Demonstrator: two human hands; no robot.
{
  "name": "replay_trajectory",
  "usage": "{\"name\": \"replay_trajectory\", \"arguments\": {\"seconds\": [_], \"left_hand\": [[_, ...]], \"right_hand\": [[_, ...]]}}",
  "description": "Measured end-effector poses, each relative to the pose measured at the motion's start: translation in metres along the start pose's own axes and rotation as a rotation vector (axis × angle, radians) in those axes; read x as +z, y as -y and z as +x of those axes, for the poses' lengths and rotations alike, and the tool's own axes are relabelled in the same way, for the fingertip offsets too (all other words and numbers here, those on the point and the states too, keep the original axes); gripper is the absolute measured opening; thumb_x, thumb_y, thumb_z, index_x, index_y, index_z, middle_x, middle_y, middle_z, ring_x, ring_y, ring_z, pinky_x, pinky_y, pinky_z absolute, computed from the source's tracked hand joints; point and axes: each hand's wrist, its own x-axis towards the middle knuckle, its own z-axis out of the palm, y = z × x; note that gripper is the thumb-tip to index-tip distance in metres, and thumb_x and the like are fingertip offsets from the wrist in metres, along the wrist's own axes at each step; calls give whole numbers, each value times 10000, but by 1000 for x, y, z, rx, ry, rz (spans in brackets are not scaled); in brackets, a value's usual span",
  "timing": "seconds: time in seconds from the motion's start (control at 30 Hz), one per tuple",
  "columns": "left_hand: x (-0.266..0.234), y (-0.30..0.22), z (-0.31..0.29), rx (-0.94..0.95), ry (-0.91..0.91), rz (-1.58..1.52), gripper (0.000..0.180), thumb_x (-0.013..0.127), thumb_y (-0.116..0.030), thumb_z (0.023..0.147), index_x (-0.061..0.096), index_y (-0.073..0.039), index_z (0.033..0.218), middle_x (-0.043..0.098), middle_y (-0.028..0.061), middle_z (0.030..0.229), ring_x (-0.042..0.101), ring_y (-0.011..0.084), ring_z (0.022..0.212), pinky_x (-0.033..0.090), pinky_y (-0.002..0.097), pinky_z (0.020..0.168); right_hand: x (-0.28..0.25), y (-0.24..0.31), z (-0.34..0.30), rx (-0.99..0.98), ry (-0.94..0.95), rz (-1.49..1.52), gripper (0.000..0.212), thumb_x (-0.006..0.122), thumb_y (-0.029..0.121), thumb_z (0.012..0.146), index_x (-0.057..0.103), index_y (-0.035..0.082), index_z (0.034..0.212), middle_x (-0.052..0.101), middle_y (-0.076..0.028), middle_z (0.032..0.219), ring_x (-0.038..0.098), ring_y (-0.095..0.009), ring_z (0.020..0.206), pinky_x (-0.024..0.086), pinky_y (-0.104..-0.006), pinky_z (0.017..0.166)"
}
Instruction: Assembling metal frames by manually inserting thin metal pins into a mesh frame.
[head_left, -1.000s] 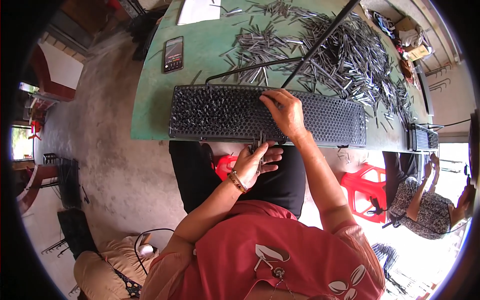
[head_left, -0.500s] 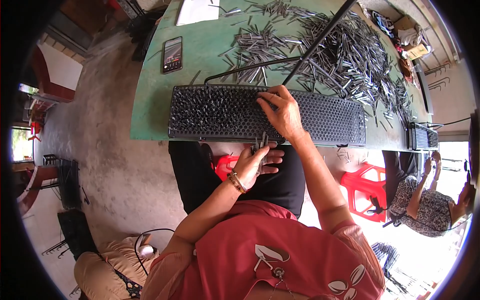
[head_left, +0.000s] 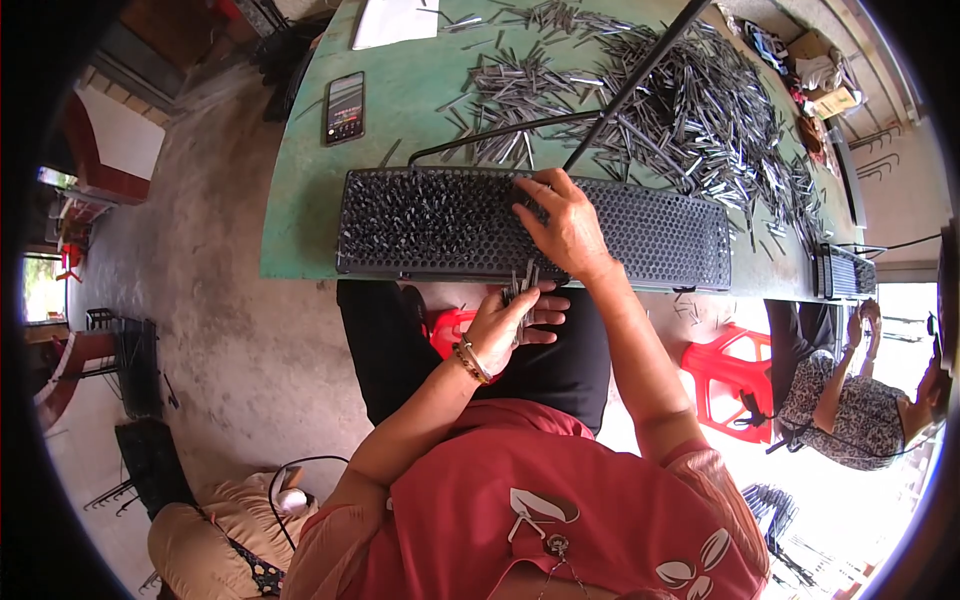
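A long black perforated rack (head_left: 650, 232) lies along the table's near edge. Its left part is filled with small dark strips (head_left: 430, 215) standing in the holes, while the holes on the right show bare. My right hand (head_left: 568, 232) is over the rack's middle, thumb and fingers pinched down at the holes; whatever they grip is too small to make out. Below the rack's front edge, my left hand (head_left: 503, 325) is closed around a bunch of thin grey strips (head_left: 522, 283), whose ends stick up past the thumb.
A big heap of loose strips (head_left: 700, 110) covers the green table (head_left: 300, 215). A black rod frame (head_left: 510, 130) rises behind the rack. A phone (head_left: 345, 108) and a white sheet (head_left: 395, 22) lie at the left. A red stool (head_left: 725, 385) and another seated person (head_left: 845, 410) are at the right.
My right hand has shifted very slightly over the same part of the rack. My left hand stays almost in place with its bunch of strips.
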Motion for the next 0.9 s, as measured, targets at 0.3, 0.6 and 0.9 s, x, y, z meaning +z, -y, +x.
{"name": "replay_trajectory", "arguments": {"seconds": [0.3, 0.6, 0.9], "left_hand": [[2, -13, -5, 134, 44, -68, 300, 470, -261, 953, 534, -25, 1127, 641, 135, 1024, 644, 196, 852, 561, 315, 649], [0, -4, 1, 221, -22, -49, 343, 455, -273, 959, 521, -2, 1158, 627, 147, 1046, 636, 201, 879, 565, 320, 662], [-1, -1, 1, 152, -103, -63, 365, 447, -273, 962, 493, 10, 1187, 619, 163, 1054, 630, 207, 883, 564, 333, 673]], "right_hand": [[-29, 14, -25, 450, 438, 588, 257, 697, 234, 801, 681, -16, 859, 644, -105, 725, 607, -160, 657, 470, -296, 582], [-24, 16, -29, 582, 338, 643, 255, 700, 219, 808, 679, -29, 859, 644, -87, 691, 575, -103, 629, 464, -257, 571], [-14, 14, 1, 388, -81, 492, 162, 694, 114, 810, 678, -7, 916, 664, -62, 806, 589, -103, 717, 470, -231, 662]]}}
